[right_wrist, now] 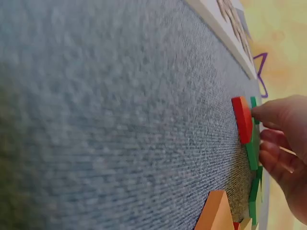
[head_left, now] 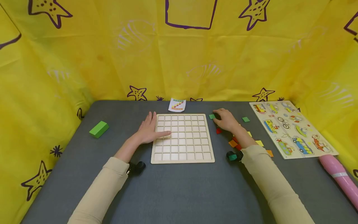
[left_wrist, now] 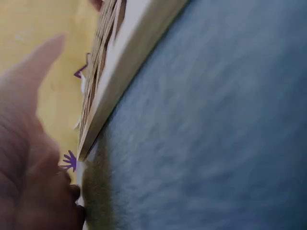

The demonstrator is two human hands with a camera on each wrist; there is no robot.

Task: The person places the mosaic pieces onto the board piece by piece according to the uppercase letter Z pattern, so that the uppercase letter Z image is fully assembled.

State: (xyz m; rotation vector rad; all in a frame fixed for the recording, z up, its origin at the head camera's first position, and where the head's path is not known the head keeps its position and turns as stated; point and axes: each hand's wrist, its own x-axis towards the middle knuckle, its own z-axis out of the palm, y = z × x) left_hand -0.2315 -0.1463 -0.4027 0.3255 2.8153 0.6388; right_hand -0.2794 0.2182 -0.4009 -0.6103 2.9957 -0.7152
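Note:
My left hand (head_left: 147, 129) lies along the left edge of a wooden grid board (head_left: 183, 161). Its fingers are straight, and the thumb reaches over the board's squares. Beyond the board's upper right corner, my right hand (head_left: 226, 119) has its fingers bent, with thumb and fingertips at the edge of a green square tile (head_left: 211, 116); they seem to pinch it. In the right wrist view the thumb is against that tile, partly hiding it. A red tile (right_wrist: 243, 120) and other green tiles (right_wrist: 253, 148) lie close by the fingers.
Orange tiles (head_left: 232, 143), red tiles and yellow tiles (head_left: 259, 143) lie under the right forearm. A lone green tile (head_left: 245, 119) is farther right. Around them are a pattern card (head_left: 177, 105), a green block (head_left: 99, 129), a picture puzzle board (head_left: 288, 132) and a pink cylindrical object (head_left: 339, 177).

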